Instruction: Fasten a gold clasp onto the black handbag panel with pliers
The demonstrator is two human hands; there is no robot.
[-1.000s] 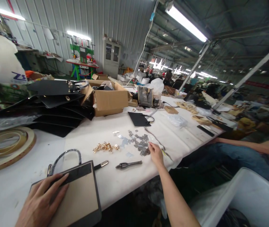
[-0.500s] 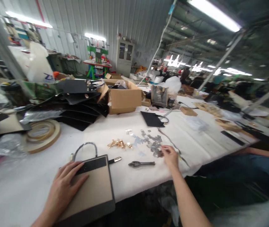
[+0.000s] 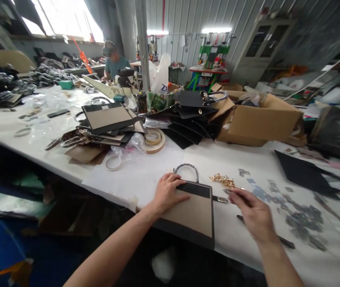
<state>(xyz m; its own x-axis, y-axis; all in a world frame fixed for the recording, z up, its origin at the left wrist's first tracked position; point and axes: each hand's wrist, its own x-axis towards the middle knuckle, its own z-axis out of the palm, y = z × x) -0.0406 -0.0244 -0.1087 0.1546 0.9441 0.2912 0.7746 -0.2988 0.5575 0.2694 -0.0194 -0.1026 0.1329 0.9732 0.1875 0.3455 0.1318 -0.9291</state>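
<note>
My left hand [image 3: 167, 192] lies flat with fingers stretched out on a brown bag panel with a black border [image 3: 192, 211], which rests at the near edge of the white table [image 3: 146, 175]. A curved grey handle [image 3: 186, 167] sticks out behind the panel, and a metal-tipped strap [image 3: 221, 199] pokes out to its right. My right hand [image 3: 252, 213] hovers just right of the panel, blurred by motion, fingers pointing left toward the strap. A dark metal tool [image 3: 283, 240] lies partly under that hand. Small gold fittings [image 3: 222, 180] sit behind it and grey metal pieces [image 3: 303, 221] lie to the right.
A stack of brown and black panels [image 3: 107, 119], tape rolls [image 3: 153, 139] and black sheets [image 3: 194, 123] lie at the back. An open cardboard box [image 3: 259, 119] stands at the right rear. A person in a teal shirt [image 3: 113, 59] works at a far bench.
The view has swung left, showing the table's left side. My right hand has left the grey metal pieces and come toward the panel. My left hand has stayed on the panel.
</note>
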